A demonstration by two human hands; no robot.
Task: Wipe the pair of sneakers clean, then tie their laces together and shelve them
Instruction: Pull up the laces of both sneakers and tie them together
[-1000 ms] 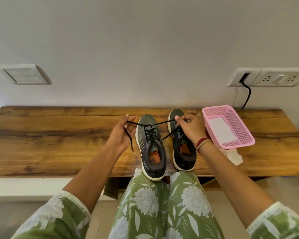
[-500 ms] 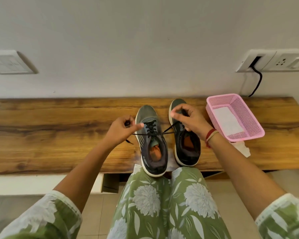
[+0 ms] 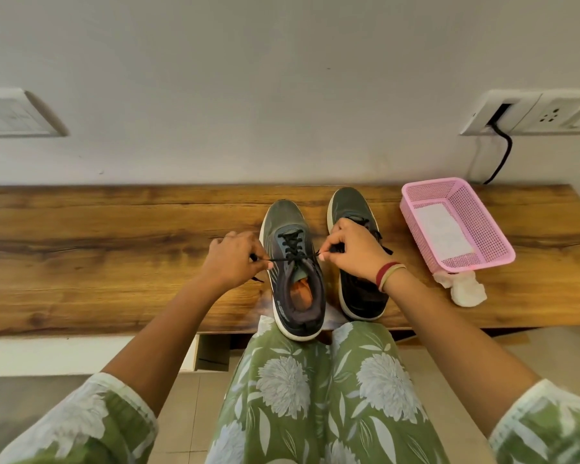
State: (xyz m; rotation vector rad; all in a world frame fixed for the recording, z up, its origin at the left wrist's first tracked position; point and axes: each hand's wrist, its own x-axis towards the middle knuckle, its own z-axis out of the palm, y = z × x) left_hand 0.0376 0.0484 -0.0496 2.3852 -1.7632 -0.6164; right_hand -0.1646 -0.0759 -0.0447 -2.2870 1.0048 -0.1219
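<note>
Head view, the only one supplied.

- **Position of the task's things:** The left sneaker (image 3: 283, 217) and right sneaker (image 3: 349, 202) are seen side by side on the wooden bench (image 3: 114, 256), toes toward the wall. The heel of the left sneaker overhangs the front edge, just above the knees.
- **Lace:** A black lace (image 3: 292, 259) is stretched taut between the two hands and crosses the tongue of the left sneaker. Which shoe each end belongs to cannot be told, nor whether a knot has been formed.
- **Left hand (image 3: 230, 259):** The fingers are curled and one lace end is pinched at the fingertips, just beside the left sneaker.
- **Right hand (image 3: 352, 252):** It is held over the lacing of the right sneaker, fingers curled, with the other end pinched between thumb and forefinger.
- **Other items:** A pink basket (image 3: 482, 226) with a white sheet inside is noted to the right. A crumpled wipe (image 3: 466, 291) lies at its near corner.

Handling, as judged:

- **Lace:** It is taken to be thin, limp and light, with some tendency to slip. It is best pinched close to the crossing point, with tension kept even while a knot is drawn down.
- **Sneakers:** They are expected to be light, soft in the upper and stiffer at the sole. For shelving they are best lifted by the heel collars or under the soles. If the joined laces alone were used, the knot would be loaded and the pair could swing.
</note>
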